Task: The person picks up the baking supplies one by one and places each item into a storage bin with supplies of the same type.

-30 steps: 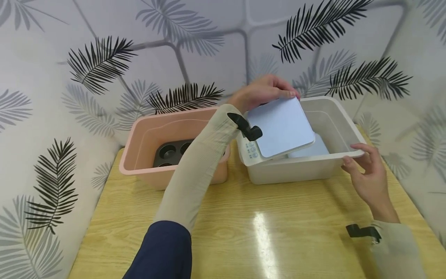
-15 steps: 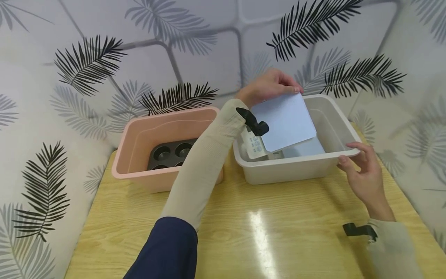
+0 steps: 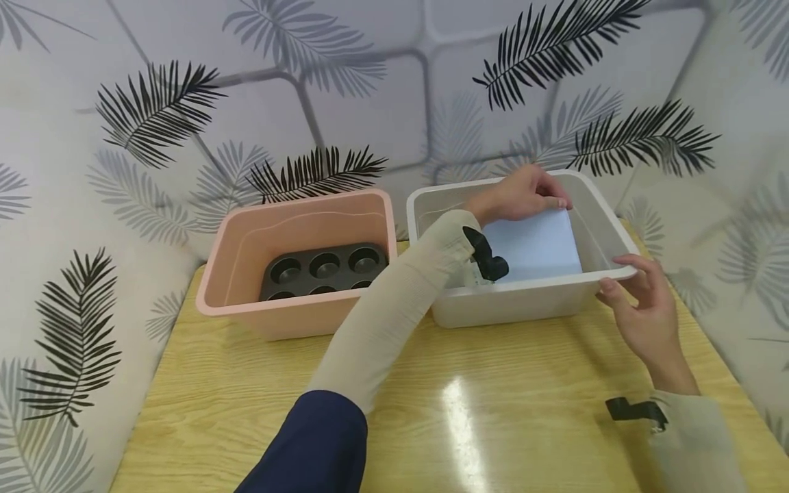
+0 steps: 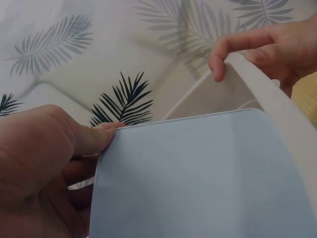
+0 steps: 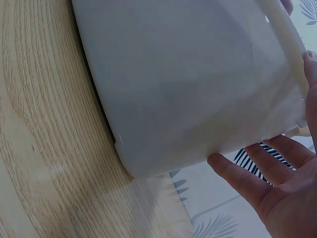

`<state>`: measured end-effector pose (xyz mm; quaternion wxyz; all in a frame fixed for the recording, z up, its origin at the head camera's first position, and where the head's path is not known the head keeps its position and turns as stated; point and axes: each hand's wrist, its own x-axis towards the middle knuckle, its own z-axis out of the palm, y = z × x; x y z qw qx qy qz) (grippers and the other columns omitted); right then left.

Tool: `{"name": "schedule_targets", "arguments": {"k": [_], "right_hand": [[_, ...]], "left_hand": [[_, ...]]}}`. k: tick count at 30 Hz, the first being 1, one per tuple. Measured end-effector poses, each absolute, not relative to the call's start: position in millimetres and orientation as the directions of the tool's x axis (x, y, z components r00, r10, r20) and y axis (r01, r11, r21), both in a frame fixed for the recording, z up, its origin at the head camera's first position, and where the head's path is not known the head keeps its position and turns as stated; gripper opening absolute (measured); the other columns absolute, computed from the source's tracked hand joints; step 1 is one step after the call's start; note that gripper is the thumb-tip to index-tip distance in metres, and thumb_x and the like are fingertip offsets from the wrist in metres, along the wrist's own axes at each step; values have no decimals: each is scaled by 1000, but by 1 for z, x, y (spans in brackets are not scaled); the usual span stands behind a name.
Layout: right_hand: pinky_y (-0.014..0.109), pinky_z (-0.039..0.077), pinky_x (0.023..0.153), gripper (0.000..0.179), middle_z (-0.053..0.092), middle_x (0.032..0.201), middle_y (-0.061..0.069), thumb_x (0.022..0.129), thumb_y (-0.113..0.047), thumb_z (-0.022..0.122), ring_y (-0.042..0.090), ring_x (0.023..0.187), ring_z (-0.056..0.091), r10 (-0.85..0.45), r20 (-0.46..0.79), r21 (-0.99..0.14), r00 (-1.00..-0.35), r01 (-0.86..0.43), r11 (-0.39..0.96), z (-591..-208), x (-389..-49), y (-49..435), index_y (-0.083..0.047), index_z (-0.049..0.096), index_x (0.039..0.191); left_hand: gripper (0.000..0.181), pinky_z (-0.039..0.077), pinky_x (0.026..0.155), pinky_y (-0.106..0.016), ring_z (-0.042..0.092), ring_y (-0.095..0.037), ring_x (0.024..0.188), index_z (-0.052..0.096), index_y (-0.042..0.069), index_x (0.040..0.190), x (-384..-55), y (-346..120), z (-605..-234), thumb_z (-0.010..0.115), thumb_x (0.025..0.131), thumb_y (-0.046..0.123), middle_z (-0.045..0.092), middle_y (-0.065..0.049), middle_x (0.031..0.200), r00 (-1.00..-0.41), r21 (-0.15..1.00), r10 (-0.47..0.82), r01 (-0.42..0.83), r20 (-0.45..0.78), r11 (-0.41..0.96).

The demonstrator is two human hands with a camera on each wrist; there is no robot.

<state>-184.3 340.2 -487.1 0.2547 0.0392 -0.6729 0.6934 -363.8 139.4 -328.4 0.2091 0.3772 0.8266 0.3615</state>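
A flat kitchen scale [image 3: 533, 250] with a pale blue-white top and a printed button panel lies within the white bin [image 3: 518, 301]. My left hand [image 3: 520, 195] pinches its far edge, thumb on the top face; the left wrist view shows the thumb at the corner of the pale plate [image 4: 198, 173]. The forearm and wrist strap cover part of the panel. At the bin's near right corner, my right hand [image 3: 647, 308] grips the rim between thumb and fingers. In the right wrist view its fingers [image 5: 237, 178] touch the bin's outer wall [image 5: 188, 89].
Left of the white bin stands a pink bin [image 3: 246, 267] with a dark muffin pan [image 3: 305, 263] inside. Both bins sit on a wooden table [image 3: 394, 438] against a leaf-patterned wall [image 3: 345, 82]. The left forearm crosses the gap between the bins.
My left hand has lowered the kitchen scale from a tilted position over the rim down into the white bin, moving slightly right. The right hand keeps its hold on the rim.
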Motion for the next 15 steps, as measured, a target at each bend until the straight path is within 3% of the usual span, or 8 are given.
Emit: {"name": "schedule_targets", "arguments": {"k": [11, 15], "right_hand": [[18, 64, 79, 47, 74, 124, 7, 99, 18, 64, 7, 111, 74, 314, 387, -919, -867, -389, 59, -488, -181, 339, 15, 52, 144], [19, 64, 80, 47, 74, 124, 8, 98, 18, 63, 8, 111, 75, 310, 402, -912, -861, -408, 50, -487, -183, 339, 15, 51, 144]], "left_hand": [[24, 44, 83, -9, 60, -4, 97, 80, 0, 125, -359, 148, -348, 64, 110, 11, 81, -14, 126, -595, 740, 803, 529, -24, 415], [27, 46, 90, -9, 62, -7, 105, 78, 1, 129, -357, 148, -350, 62, 112, 13, 79, -12, 131, -581, 736, 814, 547, -8, 398]]}}
